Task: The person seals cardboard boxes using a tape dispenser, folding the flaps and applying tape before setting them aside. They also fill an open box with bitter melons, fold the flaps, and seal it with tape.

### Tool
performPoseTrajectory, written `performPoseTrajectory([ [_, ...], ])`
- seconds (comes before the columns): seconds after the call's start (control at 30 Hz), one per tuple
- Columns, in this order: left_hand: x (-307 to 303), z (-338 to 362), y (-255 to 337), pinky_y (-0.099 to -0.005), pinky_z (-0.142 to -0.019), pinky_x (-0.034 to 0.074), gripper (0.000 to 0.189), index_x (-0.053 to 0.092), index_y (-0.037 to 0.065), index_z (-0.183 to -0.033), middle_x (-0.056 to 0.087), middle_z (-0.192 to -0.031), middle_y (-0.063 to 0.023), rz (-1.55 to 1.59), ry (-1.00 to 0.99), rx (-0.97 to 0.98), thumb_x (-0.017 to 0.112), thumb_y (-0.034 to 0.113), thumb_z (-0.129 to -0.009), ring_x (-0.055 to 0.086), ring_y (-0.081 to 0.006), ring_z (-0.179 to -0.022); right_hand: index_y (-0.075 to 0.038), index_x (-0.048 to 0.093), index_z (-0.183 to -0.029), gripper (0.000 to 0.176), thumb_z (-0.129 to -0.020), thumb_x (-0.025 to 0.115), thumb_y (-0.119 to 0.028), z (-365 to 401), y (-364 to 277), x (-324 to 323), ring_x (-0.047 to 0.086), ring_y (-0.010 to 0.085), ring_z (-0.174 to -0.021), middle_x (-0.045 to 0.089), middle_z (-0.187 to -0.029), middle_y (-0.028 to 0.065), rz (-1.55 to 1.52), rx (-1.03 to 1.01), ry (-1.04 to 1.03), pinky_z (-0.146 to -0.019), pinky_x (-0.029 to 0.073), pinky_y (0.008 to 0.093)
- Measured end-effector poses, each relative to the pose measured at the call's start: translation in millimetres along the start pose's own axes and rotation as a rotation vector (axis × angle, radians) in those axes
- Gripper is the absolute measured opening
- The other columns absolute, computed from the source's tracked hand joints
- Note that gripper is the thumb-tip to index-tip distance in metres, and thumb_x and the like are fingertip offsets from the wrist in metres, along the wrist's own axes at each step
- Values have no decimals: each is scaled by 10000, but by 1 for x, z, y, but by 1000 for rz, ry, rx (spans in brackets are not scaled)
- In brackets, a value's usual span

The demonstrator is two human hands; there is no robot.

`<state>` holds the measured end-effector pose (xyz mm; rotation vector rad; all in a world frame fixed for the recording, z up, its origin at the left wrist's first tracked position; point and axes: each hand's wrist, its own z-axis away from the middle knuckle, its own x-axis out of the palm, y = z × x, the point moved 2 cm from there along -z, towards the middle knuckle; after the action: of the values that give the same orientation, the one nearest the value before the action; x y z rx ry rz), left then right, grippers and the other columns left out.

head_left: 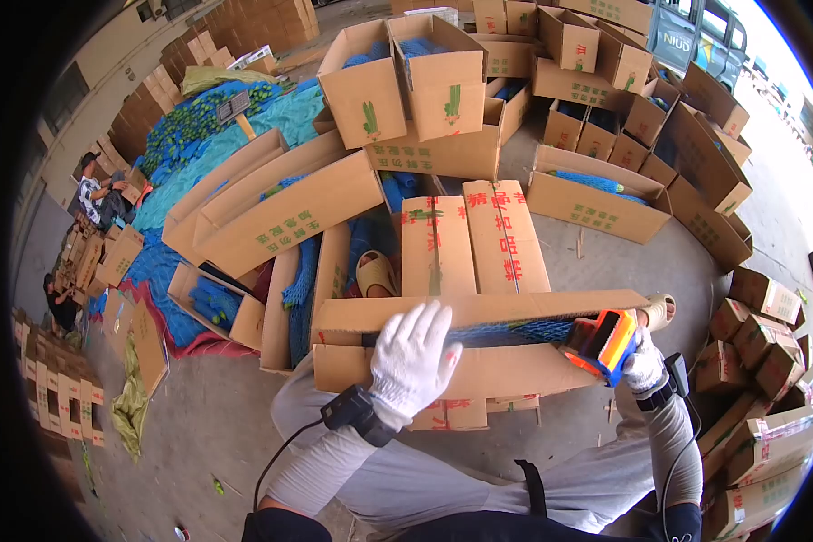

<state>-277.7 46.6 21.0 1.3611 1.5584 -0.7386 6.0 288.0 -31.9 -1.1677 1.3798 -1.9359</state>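
Note:
A long open cardboard box (461, 365) lies across in front of my knees, with blue netting (515, 332) showing between its raised flaps. My left hand (413, 352), in a white glove, is over the left part of this box with fingers stretched out and thumb apart. Whether its palm presses on the flaps is hidden. At the box's right end my right hand (643, 361), also gloved, grips an orange and blue tape dispenser (602, 343). The dispenser's front is against or just above the flap edges. Beneath and beyond the box lie two closed cartons with red print (506, 237).
Open cartons with blue-netted contents (285, 212) crowd around the front and left. More boxes are piled at the right (768, 330). Green produce lies on blue sheeting (199, 126) at the far left, where two people sit (99, 194). A vehicle (696, 41) stands at the back right.

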Motion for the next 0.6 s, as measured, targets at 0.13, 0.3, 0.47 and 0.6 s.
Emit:
performPoseTrajectory([
  [0.13, -1, 22, 4, -472, -1118, 310, 600, 470, -18, -1385, 467, -1435, -219, -23, -138, -21, 569, 322, -900, 440, -356, -1329, -10, 417, -1424, 941, -834, 538, -733, 7, 25, 18, 592, 334, -1192, 551, -1364, 177, -428, 138, 55, -1076, 432, 479],
  [0.3, 1, 15, 7, -453, -1056, 367, 478, 541, 26, -1312, 501, -1394, -162, -13, -83, 22, 576, 255, -894, 486, -314, -1258, 83, 503, -1320, 813, -841, 699, -544, -50, -56, 65, 634, 345, -1136, 622, -1235, 237, 146, -134, -117, -1012, 497, 476],
  [0.47, 7, 14, -2, -453, -947, 414, 307, 612, 99, -1132, 570, -1197, -93, 132, -8, -43, 636, 193, -840, 542, -286, -1094, 110, 640, -1107, 634, -810, 770, -435, -112, -39, 83, 724, 242, -838, 717, -969, 189, 478, 241, -118, -804, 589, 345],
  [0.6, 5, 4, -4, -442, -865, 420, 224, 613, 139, -1029, 558, -1058, -75, 124, -104, -139, 652, 198, -817, 543, -287, -995, 93, 680, -1012, 680, -748, 790, -524, -110, -50, 88, 717, 194, -772, 726, -848, 127, 481, 237, -148, -767, 584, 304],
])
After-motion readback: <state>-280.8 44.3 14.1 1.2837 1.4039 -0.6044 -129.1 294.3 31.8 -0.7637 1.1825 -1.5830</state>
